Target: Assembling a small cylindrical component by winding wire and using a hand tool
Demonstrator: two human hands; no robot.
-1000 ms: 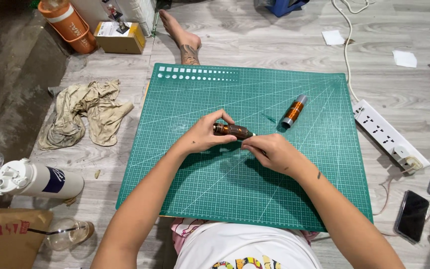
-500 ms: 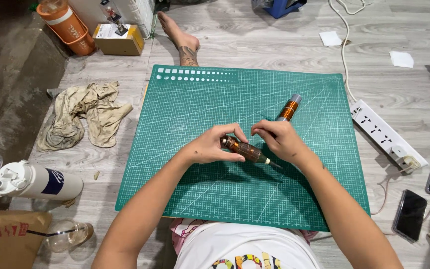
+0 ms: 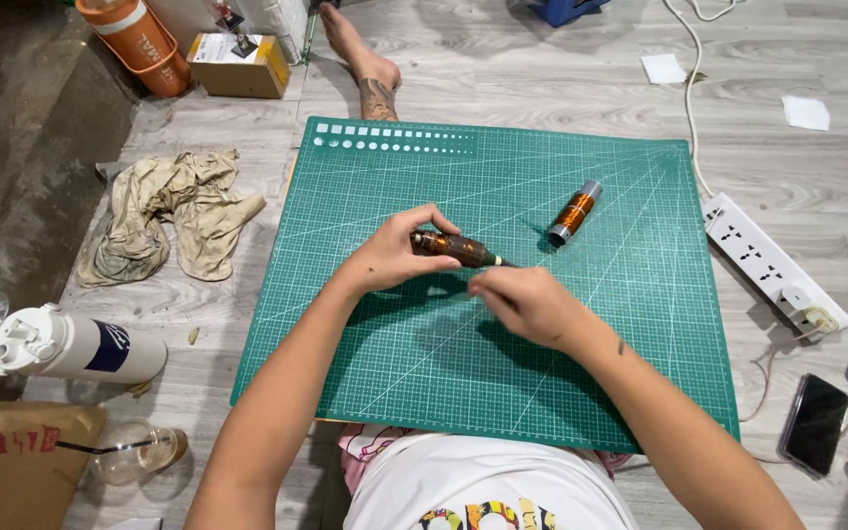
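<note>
My left hand (image 3: 390, 257) grips the barrel of a brown amber pen (image 3: 451, 246) just above the green cutting mat (image 3: 365, 324). My right hand (image 3: 527, 302) pinches the pen's front end, where a thin dark tip pokes out; its fingers hide the very end. The pen's cap (image 3: 574, 212), amber with silver ends, lies alone on the mat up and to the right of both hands.
A crumpled beige rag (image 3: 169, 211) lies left of the mat, a white bottle (image 3: 66, 345) below it. A white power strip (image 3: 772, 260) and two phones (image 3: 817, 422) sit on the right. A bare foot (image 3: 370, 83), an orange container (image 3: 134, 39) and a cardboard box (image 3: 238, 64) lie beyond the mat.
My right hand came back from near the cap to the pen's front end. The pen has tilted slightly and stays in my left hand. The cap has not moved.
</note>
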